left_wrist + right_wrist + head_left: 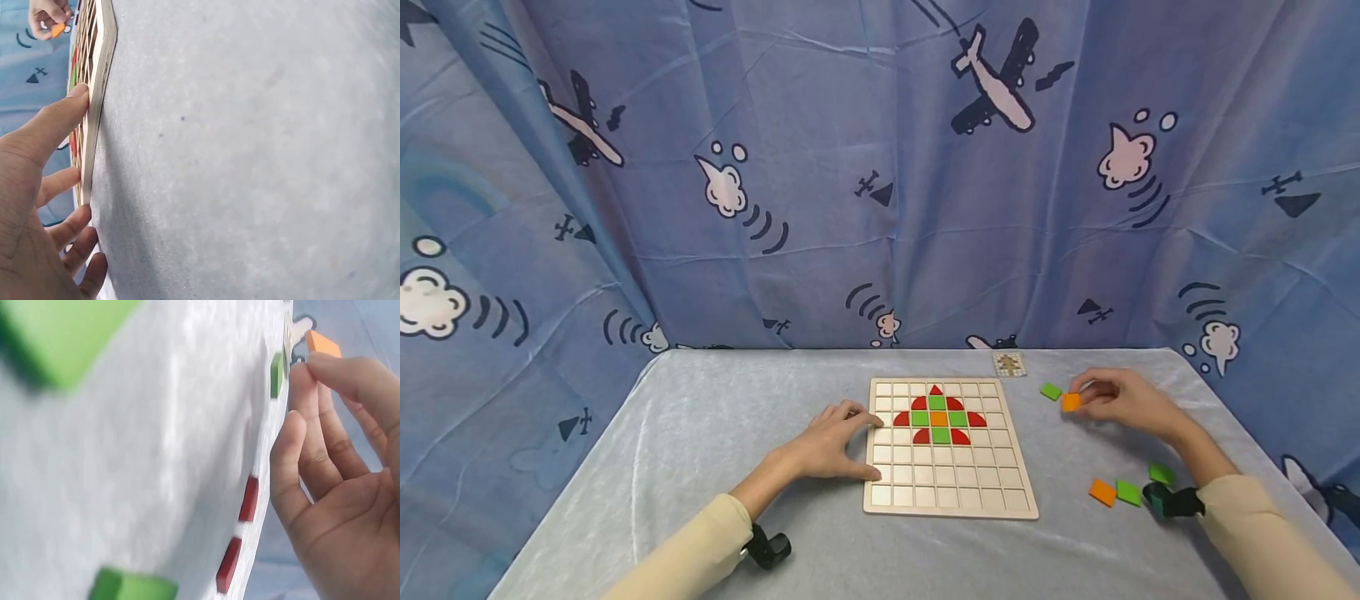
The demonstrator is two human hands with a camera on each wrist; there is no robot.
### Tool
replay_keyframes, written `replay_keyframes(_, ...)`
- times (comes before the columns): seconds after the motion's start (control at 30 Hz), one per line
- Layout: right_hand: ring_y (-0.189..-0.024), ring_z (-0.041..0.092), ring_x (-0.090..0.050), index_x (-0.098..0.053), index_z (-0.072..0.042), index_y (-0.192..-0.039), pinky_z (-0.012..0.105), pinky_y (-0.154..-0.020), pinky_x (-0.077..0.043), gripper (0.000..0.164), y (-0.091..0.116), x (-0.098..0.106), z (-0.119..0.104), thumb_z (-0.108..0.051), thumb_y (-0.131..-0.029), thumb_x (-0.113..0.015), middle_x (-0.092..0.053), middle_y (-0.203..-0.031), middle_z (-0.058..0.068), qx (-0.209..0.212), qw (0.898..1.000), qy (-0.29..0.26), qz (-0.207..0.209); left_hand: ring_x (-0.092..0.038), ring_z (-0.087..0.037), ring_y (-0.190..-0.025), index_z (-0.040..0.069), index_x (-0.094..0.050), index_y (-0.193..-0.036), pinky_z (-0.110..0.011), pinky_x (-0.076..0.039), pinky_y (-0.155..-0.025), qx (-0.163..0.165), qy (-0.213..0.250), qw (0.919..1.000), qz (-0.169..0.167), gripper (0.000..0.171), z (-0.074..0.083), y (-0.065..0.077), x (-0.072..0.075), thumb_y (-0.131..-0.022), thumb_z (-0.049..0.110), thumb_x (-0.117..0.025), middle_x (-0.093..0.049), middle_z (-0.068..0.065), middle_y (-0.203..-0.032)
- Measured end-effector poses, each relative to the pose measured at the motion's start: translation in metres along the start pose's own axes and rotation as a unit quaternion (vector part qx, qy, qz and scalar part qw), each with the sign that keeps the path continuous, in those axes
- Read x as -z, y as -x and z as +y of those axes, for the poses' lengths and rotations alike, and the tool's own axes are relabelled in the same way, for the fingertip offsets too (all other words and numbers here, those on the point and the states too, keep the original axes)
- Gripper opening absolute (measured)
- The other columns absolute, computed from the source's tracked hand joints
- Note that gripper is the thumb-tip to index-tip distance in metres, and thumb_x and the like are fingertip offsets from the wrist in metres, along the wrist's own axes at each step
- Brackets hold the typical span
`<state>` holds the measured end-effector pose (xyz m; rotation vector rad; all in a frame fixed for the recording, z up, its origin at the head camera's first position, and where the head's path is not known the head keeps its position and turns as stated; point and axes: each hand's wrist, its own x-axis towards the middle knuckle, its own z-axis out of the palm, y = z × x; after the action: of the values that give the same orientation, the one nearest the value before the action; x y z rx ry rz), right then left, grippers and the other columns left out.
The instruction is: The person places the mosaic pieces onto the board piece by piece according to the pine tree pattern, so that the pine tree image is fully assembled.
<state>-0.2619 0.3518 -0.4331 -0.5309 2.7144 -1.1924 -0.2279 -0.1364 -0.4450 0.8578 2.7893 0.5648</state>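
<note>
My right hand (1129, 403) pinches an orange square tile (1072, 402) between thumb and fingertips, to the right of the wooden grid board (951, 498). The tile (323, 344) also shows in the right wrist view, raised off the cloth. A green tile (1051, 391) lies just left of it. My left hand (831, 442) rests at the board's left edge, thumb and a fingertip touching the rim, fingers loosely extended. In the board's upper half sit red pieces (936, 390) and green squares (937, 402) around an orange square (938, 419).
Nearer the front right lie an orange tile (1102, 492) and green tiles (1128, 492), close to my right forearm. Two red pieces (249, 499) show on the cloth in the right wrist view. A small pattern card (1010, 364) lies behind the board, before a blue curtain (820, 167).
</note>
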Motion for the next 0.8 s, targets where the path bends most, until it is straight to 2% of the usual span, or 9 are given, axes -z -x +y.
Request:
replay_keyframes(0.23, -0.083, 0.005, -0.066, -0.065, -0.003, -0.109, 0.026, -0.067, -0.054, 0.024, -0.007, -0.014, -0.012, -0.001, -0.085, -0.070, -0.071, -0.103, 0.016, 0.027, 1.000, -0.008, 0.009, -0.043, -0.023, -0.124, 0.027, -0.052, -0.139, -0.049, -0.039, -0.102, 0.000, -0.003, 1.0000, -0.001, 0.075, -0.001, -0.001, 0.000, -0.076, 0.059, -0.077, -0.045, -0.003, -0.142)
replay_keyframes(0.4, -0.079, 0.006, -0.066, -0.065, -0.002, -0.108, 0.026, -0.065, -0.053, 0.019, -0.009, -0.023, -0.019, -0.005, -0.089, -0.069, -0.070, -0.100, 0.016, 0.045, 0.999, -0.006, 0.008, -0.043, -0.023, -0.125, 0.027, -0.052, -0.139, -0.049, -0.038, -0.103, 0.000, 0.000, 1.0000, -0.002, 0.075, -0.001, 0.000, 0.000, -0.076, 0.060, -0.076, -0.044, -0.003, -0.143)
replay_keyframes(0.8, -0.079, 0.005, -0.065, -0.068, -0.005, -0.103, 0.024, -0.067, -0.052, 0.017, -0.007, -0.038, -0.040, -0.013, -0.089, -0.072, -0.072, -0.095, 0.011, 0.030, 0.999, -0.015, 0.012, -0.043, -0.022, -0.123, 0.027, -0.053, -0.138, -0.048, -0.039, -0.100, -0.003, -0.001, 1.0000, 0.003, 0.075, -0.001, 0.000, -0.001, -0.076, 0.060, -0.077, -0.045, -0.002, -0.142)
